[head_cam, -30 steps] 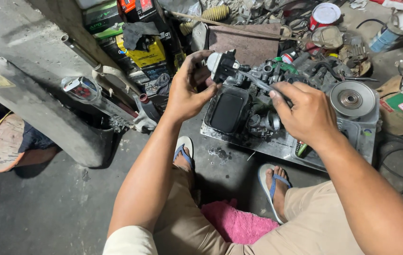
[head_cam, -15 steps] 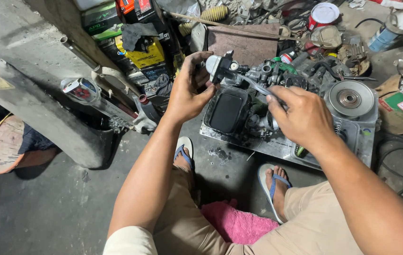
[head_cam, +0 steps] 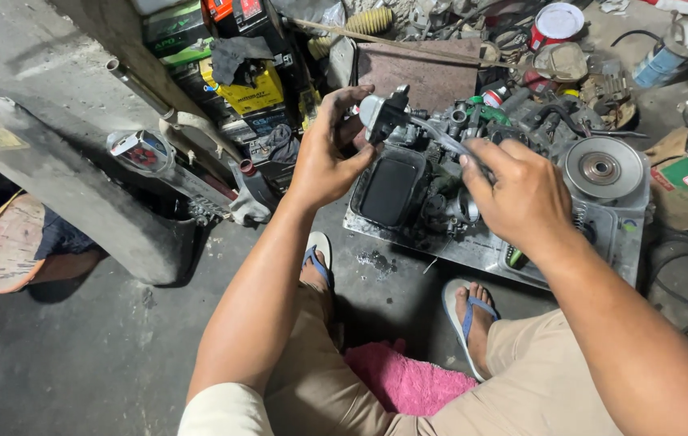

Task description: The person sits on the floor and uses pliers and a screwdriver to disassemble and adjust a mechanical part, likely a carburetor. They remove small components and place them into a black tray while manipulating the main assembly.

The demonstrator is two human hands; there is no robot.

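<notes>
Fingers (head_cam: 342,103) of the left hand (head_cam: 324,157) are closed around a small grey and black part (head_cam: 382,115), which is held up just above the engine (head_cam: 473,173). The thumb is pressed against the near side of this part, and the other fingers are curled over its top. Fingers (head_cam: 481,161) of the right hand (head_cam: 521,198) are pinched on a thin clear hose (head_cam: 439,136); the hose is seen to run from these fingers up to the small part in the left hand.

Under both hands the dirty engine is placed on a flat metal plate (head_cam: 473,257), and this plate is laid on the concrete floor (head_cam: 77,339). A black rectangular cover (head_cam: 388,190) is seen on the left side of the engine, directly below the left hand. A round silver disc (head_cam: 603,168) is fixed at the right end, just beside the right wrist.

Two feet in blue sandals (head_cam: 465,319) are set on the floor near the plate, and a pink cloth (head_cam: 404,379) is found between the knees. Behind the engine, a brown metal box (head_cam: 428,73), a yellow battery (head_cam: 251,89) and a white can lid (head_cam: 560,20) are seen among many other parts. At the far left a wooden stool (head_cam: 6,250) is partly visible, with the leg of another person on it.
</notes>
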